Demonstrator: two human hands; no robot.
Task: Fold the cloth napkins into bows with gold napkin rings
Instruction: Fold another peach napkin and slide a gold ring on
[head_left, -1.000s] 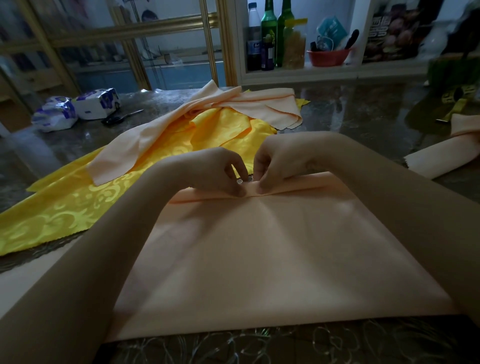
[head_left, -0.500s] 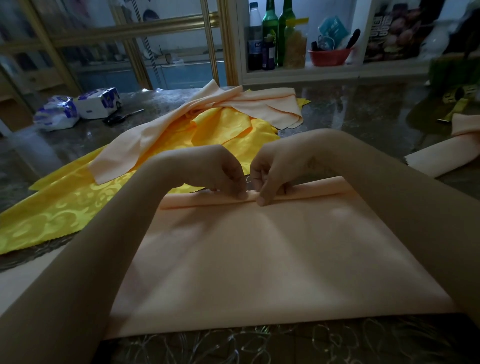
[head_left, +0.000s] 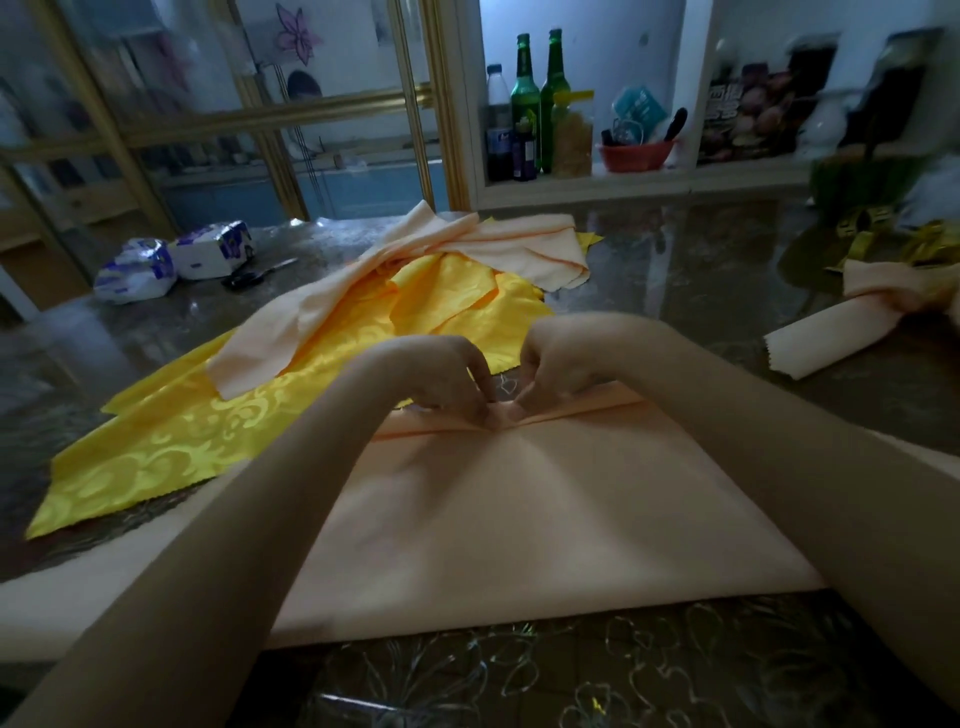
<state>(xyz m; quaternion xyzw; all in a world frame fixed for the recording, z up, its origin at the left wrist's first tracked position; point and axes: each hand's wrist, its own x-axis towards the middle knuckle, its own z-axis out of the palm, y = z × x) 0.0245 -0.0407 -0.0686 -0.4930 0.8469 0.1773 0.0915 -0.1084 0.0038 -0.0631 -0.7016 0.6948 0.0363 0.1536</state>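
Dim bluish light enters from the shelf (head_left: 587, 181) at one o'clock, glinting on the glossy desk (head_left: 727, 270); blur and wide-angle bending smear the two o'clock corner.

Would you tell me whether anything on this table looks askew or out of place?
The far fold of the napkin puckers at its middle, where the left hand and right hand pinch it. Behind, a yellow cloth and spare napkins lie in a rumpled heap.
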